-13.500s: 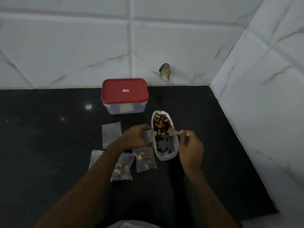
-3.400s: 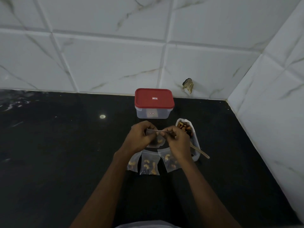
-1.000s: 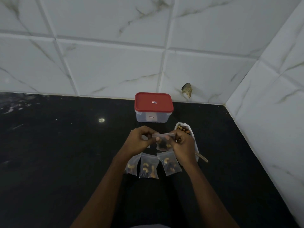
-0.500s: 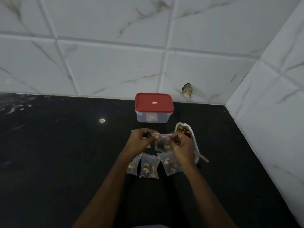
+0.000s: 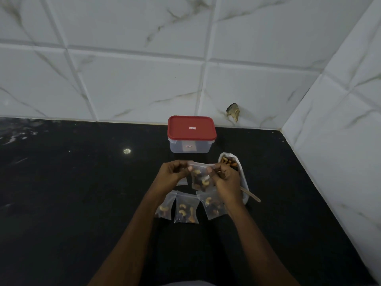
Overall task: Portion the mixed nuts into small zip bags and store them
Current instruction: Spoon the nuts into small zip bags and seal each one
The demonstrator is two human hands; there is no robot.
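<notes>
Pinching the top edge of the zip bag (image 5: pixel 201 179), left hand (image 5: pixel 172 176) and right hand (image 5: pixel 225 179); black counter (image 5: pixel 72 193) leftward

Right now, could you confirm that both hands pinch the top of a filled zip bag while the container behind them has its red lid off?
Not quite: in the head view the red lid sits closed on the container. The left hand and right hand do pinch the top of the zip bag.
</notes>
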